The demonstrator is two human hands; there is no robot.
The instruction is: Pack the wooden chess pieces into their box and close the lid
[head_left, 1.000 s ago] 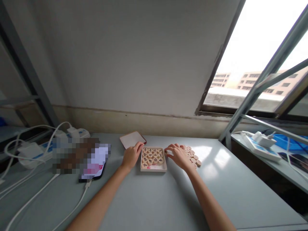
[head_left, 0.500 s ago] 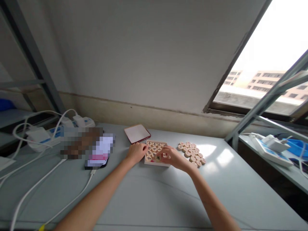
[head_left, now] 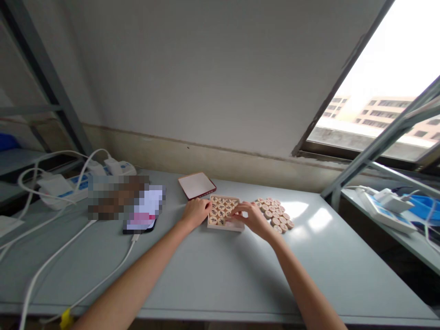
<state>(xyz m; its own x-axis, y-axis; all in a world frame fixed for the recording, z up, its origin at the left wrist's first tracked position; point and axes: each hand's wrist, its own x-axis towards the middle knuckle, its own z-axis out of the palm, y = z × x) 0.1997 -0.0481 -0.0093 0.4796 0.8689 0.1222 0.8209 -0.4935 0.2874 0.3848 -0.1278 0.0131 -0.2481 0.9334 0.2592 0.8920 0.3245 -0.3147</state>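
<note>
A shallow pale wooden box (head_left: 225, 227) stands on the grey table (head_left: 206, 279), filled with round wooden Chinese chess pieces (head_left: 218, 208) carrying dark characters. My left hand (head_left: 195, 213) is curled against the box's left edge. My right hand (head_left: 250, 218) reaches in from the right, its fingertips on the pieces at the box's right side. Whether those fingers pinch a piece is hidden. Just right of that hand lies a flat cluster of similar loose pieces (head_left: 274, 215). Behind the box sits a flat lid with a red rim (head_left: 197, 185).
A pixelated phone (head_left: 144, 211) and a blurred object lie left of my left hand. White cables run from a power strip (head_left: 75, 192) across the table's left side. A window (head_left: 371, 101) and metal frame stand at the right, above a lower shelf.
The view has tilted, shifting the table slightly up in the picture. My right hand's fingers have moved from the box's middle toward its right side; my left hand stays at the edge.
</note>
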